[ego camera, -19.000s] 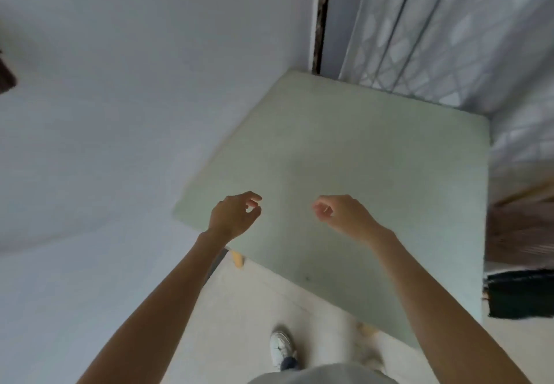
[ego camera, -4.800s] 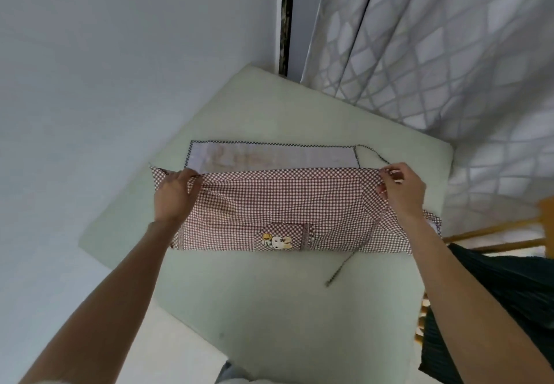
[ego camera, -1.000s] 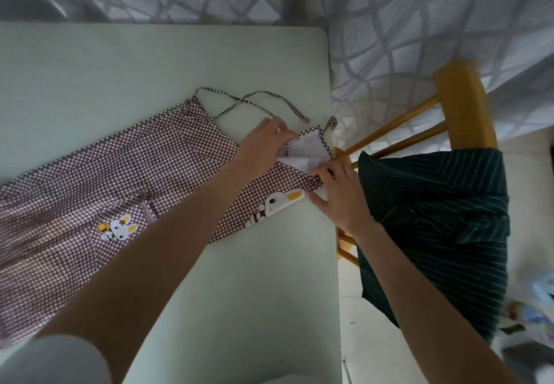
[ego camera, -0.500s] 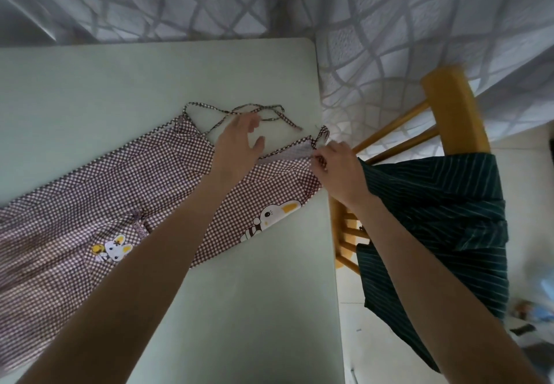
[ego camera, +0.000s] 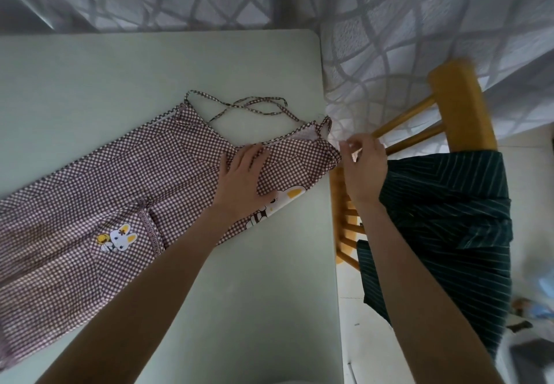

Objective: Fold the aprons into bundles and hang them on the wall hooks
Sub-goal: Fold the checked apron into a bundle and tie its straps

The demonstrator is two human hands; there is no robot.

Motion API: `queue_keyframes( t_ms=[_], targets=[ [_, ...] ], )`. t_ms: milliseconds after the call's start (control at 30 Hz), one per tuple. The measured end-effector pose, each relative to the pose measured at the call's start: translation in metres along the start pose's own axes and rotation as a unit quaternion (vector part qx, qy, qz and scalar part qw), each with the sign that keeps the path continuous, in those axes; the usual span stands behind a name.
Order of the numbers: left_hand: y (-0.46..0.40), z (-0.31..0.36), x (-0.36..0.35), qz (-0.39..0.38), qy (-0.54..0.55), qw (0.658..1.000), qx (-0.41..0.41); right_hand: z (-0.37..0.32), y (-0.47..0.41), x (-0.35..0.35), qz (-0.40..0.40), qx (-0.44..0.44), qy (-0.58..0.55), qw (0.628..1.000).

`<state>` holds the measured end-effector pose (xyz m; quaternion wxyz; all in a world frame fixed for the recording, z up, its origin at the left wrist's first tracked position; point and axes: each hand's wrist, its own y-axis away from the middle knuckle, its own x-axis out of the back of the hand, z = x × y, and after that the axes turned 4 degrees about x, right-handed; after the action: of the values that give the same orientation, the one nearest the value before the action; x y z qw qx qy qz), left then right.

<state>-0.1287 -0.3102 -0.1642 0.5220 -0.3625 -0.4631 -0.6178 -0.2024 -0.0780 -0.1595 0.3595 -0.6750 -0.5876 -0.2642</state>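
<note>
We see no words to read, only a bunny picture (ego camera: 119,238) on the apron (ego camera: 126,191). The apron lies flat on the table (ego camera: 239,308). It runs long from the table's near left side up to its far right edge, with the strings (ego camera: 248,107) at the far end. Its left end is cut off. Our left hand (ego camera: 242,178) lies flat on the apron, fingers together. Our right hand (ego camera: 364,167) is at the apron's corner by the table edge; we cannot tell if it pinches. A blurry chair (ego camera: 461,104) holds a striped cloth (ego camera: 449,218).
</note>
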Motion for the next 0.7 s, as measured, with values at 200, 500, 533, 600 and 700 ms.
queue_keyframes(
  t_ms=[200,500,533,600,700],
  targets=[
    [-0.013,0.009,0.002,-0.011,-0.032,0.999,0.021,0.001,0.016,-0.007,-0.178,-0.07,0.045,0.98],
    [-0.007,0.004,0.004,-0.044,-0.054,0.998,-0.005,-0.002,-0.039,0.017,-0.183,0.094,0.113,0.972],
    [-0.006,0.004,0.004,-0.048,-0.057,0.997,-0.006,-0.006,-0.05,0.015,-0.157,0.133,0.144,0.968],
    [-0.001,0.006,0.003,-0.047,-0.055,0.997,0.004,-0.011,-0.071,0.003,-0.135,0.165,0.185,0.959],
    [0.007,0.008,-0.001,0.023,-0.035,0.999,0.01,-0.014,-0.082,-0.014,-0.11,0.14,0.206,0.962]
  ],
)
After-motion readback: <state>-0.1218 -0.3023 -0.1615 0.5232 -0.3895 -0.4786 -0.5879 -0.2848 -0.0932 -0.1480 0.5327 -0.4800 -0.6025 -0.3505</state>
